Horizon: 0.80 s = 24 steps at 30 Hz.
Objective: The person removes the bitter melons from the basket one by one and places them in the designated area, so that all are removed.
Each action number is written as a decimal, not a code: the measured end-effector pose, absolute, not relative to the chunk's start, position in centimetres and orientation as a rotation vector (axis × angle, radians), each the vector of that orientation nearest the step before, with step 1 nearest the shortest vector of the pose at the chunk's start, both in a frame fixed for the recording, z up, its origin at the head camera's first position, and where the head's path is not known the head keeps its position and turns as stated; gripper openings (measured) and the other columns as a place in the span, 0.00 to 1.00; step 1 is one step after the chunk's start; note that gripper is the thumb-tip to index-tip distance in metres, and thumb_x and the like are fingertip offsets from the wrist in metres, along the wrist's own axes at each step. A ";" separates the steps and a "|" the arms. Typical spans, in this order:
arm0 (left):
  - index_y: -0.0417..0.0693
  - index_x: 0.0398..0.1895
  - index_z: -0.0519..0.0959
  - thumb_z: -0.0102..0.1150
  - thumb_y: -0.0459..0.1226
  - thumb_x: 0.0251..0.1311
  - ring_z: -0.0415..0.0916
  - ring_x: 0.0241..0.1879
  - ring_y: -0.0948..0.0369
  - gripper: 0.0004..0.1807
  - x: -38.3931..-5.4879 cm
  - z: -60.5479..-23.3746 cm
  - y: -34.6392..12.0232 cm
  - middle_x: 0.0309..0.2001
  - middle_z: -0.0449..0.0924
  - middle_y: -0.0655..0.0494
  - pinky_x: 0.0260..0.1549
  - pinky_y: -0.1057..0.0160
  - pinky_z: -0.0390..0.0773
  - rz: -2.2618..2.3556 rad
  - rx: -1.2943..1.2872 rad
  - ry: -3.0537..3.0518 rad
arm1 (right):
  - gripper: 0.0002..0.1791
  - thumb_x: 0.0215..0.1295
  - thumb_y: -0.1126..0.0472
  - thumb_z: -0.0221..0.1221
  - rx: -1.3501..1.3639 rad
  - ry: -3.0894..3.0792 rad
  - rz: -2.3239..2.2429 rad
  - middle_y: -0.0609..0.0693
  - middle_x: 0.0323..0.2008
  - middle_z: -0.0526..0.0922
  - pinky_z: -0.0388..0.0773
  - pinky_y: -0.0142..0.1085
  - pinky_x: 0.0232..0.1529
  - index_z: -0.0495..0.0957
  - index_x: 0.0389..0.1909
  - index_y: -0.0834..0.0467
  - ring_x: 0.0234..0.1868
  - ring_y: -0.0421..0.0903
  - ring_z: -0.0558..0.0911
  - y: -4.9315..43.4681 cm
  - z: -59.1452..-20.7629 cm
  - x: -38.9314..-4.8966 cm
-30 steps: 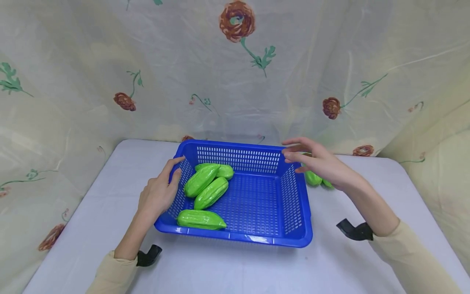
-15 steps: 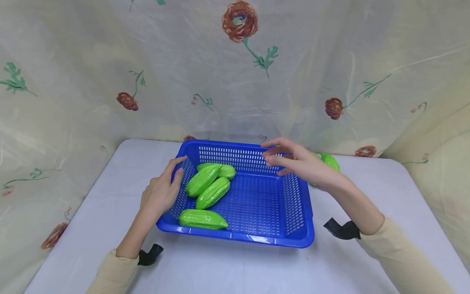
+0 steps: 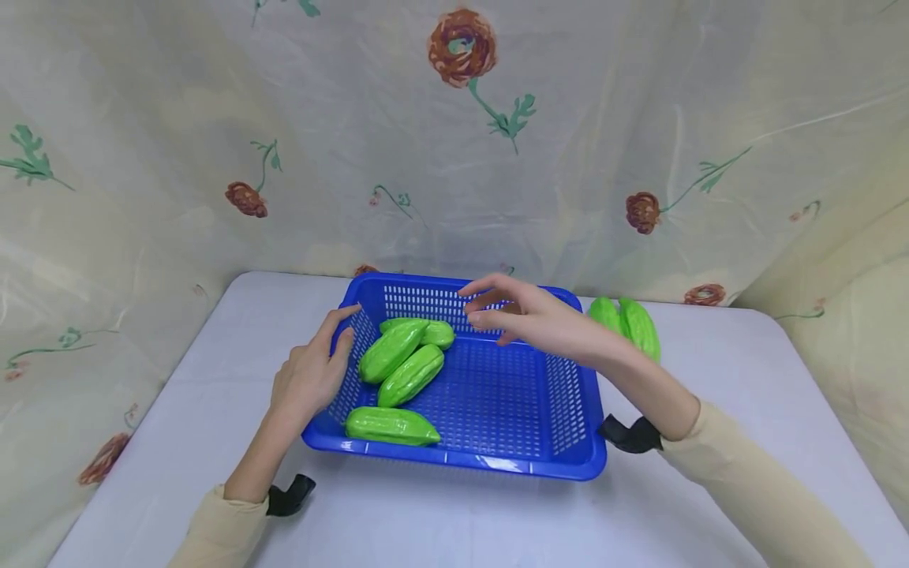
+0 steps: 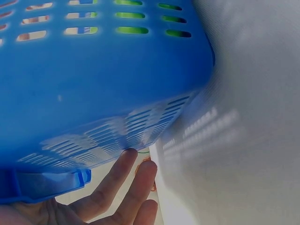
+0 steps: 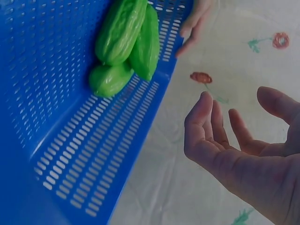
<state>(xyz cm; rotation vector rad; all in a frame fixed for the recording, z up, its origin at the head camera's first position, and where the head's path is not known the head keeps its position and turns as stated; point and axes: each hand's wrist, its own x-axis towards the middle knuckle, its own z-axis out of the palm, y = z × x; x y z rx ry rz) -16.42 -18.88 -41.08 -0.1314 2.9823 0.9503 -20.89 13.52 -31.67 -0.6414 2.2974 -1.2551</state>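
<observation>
A blue plastic basket (image 3: 497,465) with slotted walls stands in the middle of the table. My left hand (image 3: 308,371) grips its left rim; in the left wrist view, several fingers (image 4: 124,176) reach along the outside of the wall. Several glossy, ridged green bitter melons (image 3: 412,375) lie in the basket's left half, one by itself along the near wall. Above the far right part of the basket hovers my right hand (image 3: 533,319), fingers loosely bent and holding nothing. In the right wrist view, that hand (image 5: 243,154) appears apart from the melons (image 5: 122,33).
Two more bitter melons (image 3: 639,327) lie side by side on the white tablecloth (image 3: 717,379), just right of the basket. A flower-patterned curtain (image 3: 341,142) hangs behind the table and along both sides.
My right hand has moved left, from beside the basket's right rim to over its inside, uncovering the two melons on the table. The left hand keeps its hold on the rim.
</observation>
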 end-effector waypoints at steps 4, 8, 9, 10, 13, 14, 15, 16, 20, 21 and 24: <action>0.73 0.84 0.60 0.35 0.53 0.86 0.63 0.15 0.58 0.27 -16.4 -41.1 -18.9 0.20 0.63 0.53 0.14 0.62 0.63 0.953 -0.130 2.980 | 0.24 0.83 0.50 0.57 -0.659 2.253 -1.251 0.53 0.71 0.78 0.85 0.52 0.62 0.71 0.75 0.48 0.67 0.55 0.83 12.3 -32.0 -21.2; 0.73 0.84 0.60 0.35 0.53 0.86 0.62 0.15 0.58 0.27 -16.4 -41.2 -18.8 0.20 0.62 0.54 0.14 0.63 0.62 0.950 -0.125 2.982 | 0.23 0.83 0.49 0.57 -0.679 2.237 -1.228 0.53 0.71 0.78 0.85 0.53 0.62 0.72 0.74 0.47 0.65 0.52 0.84 11.4 -32.4 -21.3; 0.73 0.84 0.60 0.35 0.53 0.86 0.61 0.15 0.59 0.27 -16.4 -41.2 -18.8 0.20 0.62 0.54 0.14 0.63 0.62 0.950 -0.124 2.984 | 0.23 0.83 0.49 0.57 -0.689 2.233 -1.221 0.54 0.71 0.79 0.84 0.54 0.62 0.73 0.74 0.47 0.65 0.52 0.84 11.2 -32.5 -21.4; 0.73 0.84 0.60 0.35 0.53 0.86 0.61 0.15 0.59 0.27 -16.4 -41.1 -18.8 0.20 0.62 0.54 0.14 0.63 0.62 0.951 -0.124 2.984 | 0.23 0.83 0.48 0.57 -0.692 2.224 -1.216 0.54 0.72 0.79 0.84 0.54 0.63 0.73 0.73 0.46 0.66 0.52 0.84 10.9 -32.6 -21.5; 0.73 0.84 0.60 0.35 0.53 0.87 0.61 0.15 0.59 0.27 -16.4 -41.1 -18.9 0.20 0.62 0.54 0.14 0.62 0.62 0.952 -0.125 2.984 | 0.23 0.83 0.49 0.57 -0.719 2.197 -1.205 0.55 0.72 0.79 0.85 0.54 0.63 0.73 0.73 0.47 0.66 0.54 0.84 10.2 -32.9 -21.7; 0.73 0.84 0.60 0.35 0.53 0.87 0.61 0.15 0.59 0.27 -16.4 -41.1 -18.9 0.20 0.62 0.54 0.14 0.62 0.62 0.952 -0.125 2.984 | 0.23 0.83 0.49 0.57 -0.728 2.188 -1.202 0.56 0.72 0.79 0.85 0.53 0.62 0.74 0.73 0.48 0.66 0.55 0.84 10.0 -33.1 -21.8; 0.73 0.84 0.60 0.35 0.53 0.87 0.61 0.15 0.59 0.27 -16.4 -41.1 -18.9 0.20 0.62 0.54 0.14 0.62 0.62 0.953 -0.125 2.983 | 0.23 0.83 0.49 0.56 -0.736 2.176 -1.202 0.56 0.72 0.79 0.85 0.52 0.62 0.73 0.73 0.49 0.67 0.56 0.84 9.7 -33.2 -21.9; 0.73 0.84 0.60 0.35 0.53 0.87 0.61 0.15 0.58 0.27 -16.4 -41.0 -18.9 0.20 0.62 0.54 0.14 0.62 0.62 0.952 -0.125 2.982 | 0.23 0.83 0.50 0.56 -0.744 2.168 -1.202 0.57 0.71 0.79 0.85 0.52 0.61 0.73 0.73 0.50 0.67 0.58 0.83 9.5 -33.4 -21.9; 0.73 0.84 0.60 0.35 0.53 0.87 0.63 0.15 0.58 0.27 -16.4 -41.1 -18.9 0.20 0.63 0.53 0.14 0.62 0.63 0.951 -0.124 2.985 | 0.24 0.83 0.52 0.56 -0.770 2.136 -1.201 0.59 0.70 0.80 0.86 0.51 0.59 0.73 0.73 0.55 0.67 0.61 0.83 8.7 -34.1 -22.1; 0.73 0.84 0.61 0.35 0.53 0.87 0.63 0.15 0.58 0.27 -16.4 -41.1 -18.9 0.20 0.63 0.53 0.14 0.62 0.63 0.951 -0.125 2.985 | 0.24 0.83 0.53 0.56 -0.773 2.128 -1.197 0.60 0.69 0.80 0.86 0.51 0.58 0.73 0.73 0.56 0.67 0.61 0.83 8.5 -34.3 -22.0; 0.73 0.84 0.60 0.35 0.53 0.87 0.65 0.16 0.57 0.27 -16.4 -41.0 -18.9 0.20 0.65 0.52 0.14 0.62 0.63 0.953 -0.131 2.983 | 0.23 0.83 0.55 0.55 -0.792 2.112 -1.156 0.60 0.67 0.82 0.87 0.52 0.57 0.73 0.73 0.56 0.65 0.60 0.84 7.7 -35.2 -22.0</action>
